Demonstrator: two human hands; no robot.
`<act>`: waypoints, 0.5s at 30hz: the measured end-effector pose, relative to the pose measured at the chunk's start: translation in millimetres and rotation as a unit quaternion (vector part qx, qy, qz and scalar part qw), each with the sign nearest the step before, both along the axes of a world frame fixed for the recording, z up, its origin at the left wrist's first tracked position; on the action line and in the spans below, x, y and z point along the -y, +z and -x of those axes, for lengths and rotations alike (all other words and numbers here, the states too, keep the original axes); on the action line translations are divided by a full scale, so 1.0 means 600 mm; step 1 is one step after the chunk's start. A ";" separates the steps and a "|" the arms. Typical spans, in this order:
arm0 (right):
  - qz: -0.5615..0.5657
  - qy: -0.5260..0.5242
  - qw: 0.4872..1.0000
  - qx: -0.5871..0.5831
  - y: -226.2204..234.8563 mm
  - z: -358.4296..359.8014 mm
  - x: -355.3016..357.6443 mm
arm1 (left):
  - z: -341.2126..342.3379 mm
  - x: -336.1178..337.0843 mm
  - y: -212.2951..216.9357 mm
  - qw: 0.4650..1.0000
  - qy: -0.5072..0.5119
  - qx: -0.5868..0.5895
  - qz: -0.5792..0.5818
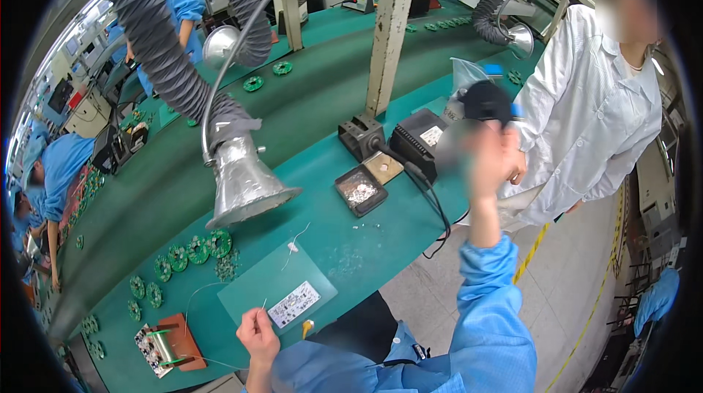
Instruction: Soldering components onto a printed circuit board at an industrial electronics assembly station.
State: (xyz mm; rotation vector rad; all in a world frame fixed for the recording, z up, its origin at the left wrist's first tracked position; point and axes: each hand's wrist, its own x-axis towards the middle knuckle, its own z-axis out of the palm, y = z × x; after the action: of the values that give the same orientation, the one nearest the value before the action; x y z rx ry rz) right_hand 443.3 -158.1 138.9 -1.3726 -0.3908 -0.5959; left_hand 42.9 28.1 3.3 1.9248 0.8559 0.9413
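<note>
My left hand [258, 336] is closed in a pinch on a thin solder wire [264, 305], beside a white circuit board [294, 303] that lies on a translucent green sheet [253, 276]. Left of that hand, a spool of solder wire [167, 347] sits on a brown holder [192, 342]. My right hand [492, 162] is raised at the right, past the table edge and in front of a person in a white coat. Motion smears its fingers. A dark rounded thing [488, 102] shows just above it; whether I hold that, I cannot tell.
A soldering iron stand [360, 136], black box [416, 138] and square tray [361, 189] stand on the green table. Round green boards [198, 250] lie at left. A metal fume hood [249, 188] hangs overhead, near a post [392, 34]. The person [578, 115] stands close at right.
</note>
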 end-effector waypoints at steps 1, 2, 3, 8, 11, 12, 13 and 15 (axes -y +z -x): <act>-0.028 -0.055 0.998 0.025 0.007 -0.046 0.040 | 0.002 0.000 0.000 1.000 -0.003 0.000 -0.001; -0.064 -0.069 0.995 0.036 0.015 -0.089 0.067 | 0.005 -0.003 -0.005 1.000 0.005 -0.012 -0.022; -0.098 -0.085 0.990 0.048 0.024 -0.131 0.090 | 0.006 -0.004 -0.010 0.999 0.012 -0.024 -0.041; 0.022 -0.138 0.990 0.003 0.005 -0.351 0.149 | 0.008 -0.002 -0.025 0.997 0.040 -0.054 -0.049; 0.090 -0.126 0.977 -0.148 -0.062 -0.474 0.154 | 0.013 -0.001 -0.030 0.993 0.056 -0.074 -0.076; 0.116 -0.154 0.962 -0.194 -0.078 -0.488 0.125 | 0.016 0.000 -0.030 0.990 0.073 -0.077 -0.092; 0.142 -0.174 0.944 -0.241 -0.098 -0.500 0.083 | 0.028 0.002 -0.030 0.987 0.093 -0.088 -0.099; 0.245 -0.221 0.914 -0.234 -0.212 -0.650 0.174 | 0.007 0.000 -0.029 0.984 0.085 -0.088 -0.131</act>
State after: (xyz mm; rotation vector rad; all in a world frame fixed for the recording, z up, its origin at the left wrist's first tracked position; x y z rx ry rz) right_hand 833.3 -262.8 11.5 -2.0562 0.1887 -0.5265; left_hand 38.9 27.9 -13.9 2.2128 1.0551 1.0371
